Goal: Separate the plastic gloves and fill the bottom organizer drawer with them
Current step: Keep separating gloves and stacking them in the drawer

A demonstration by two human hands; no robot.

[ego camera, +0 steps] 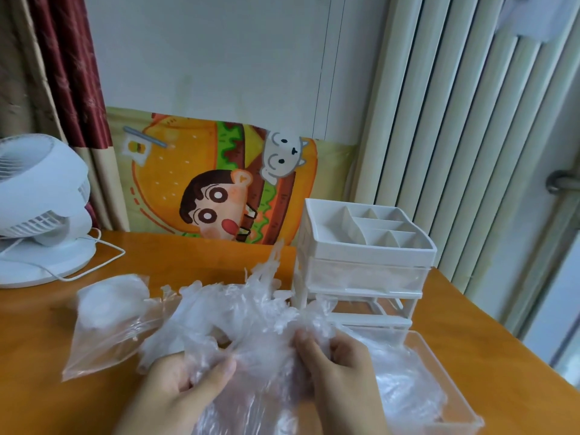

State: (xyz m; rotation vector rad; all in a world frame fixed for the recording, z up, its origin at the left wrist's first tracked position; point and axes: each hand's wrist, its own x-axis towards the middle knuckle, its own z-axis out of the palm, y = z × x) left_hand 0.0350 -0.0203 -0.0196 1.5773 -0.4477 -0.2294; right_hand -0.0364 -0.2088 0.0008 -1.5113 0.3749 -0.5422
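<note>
Orange wooden surface (pixel 37 334) against a white wall, beside a ribbed white radiator (pixel 455 136) and a red patterned curtain (pixel 72 64). Propped at the back, a cartoon burger poster (pixel 219 180); at far left, a white desk fan (pixel 37 208) with its cord trailing. Centre frame, a crumpled heap of clear plastic gloves (pixel 238 312), gripped at its near edge by the left hand (pixel 185 384) with thumb and curled fingers, and pinched by the right hand (pixel 335 362). At right, a white desktop organizer (pixel 364 249); just in front, its clear bottom drawer (pixel 452 384) pulled out, more gloves inside. At left, a zip bag (pixel 103 324).
</note>
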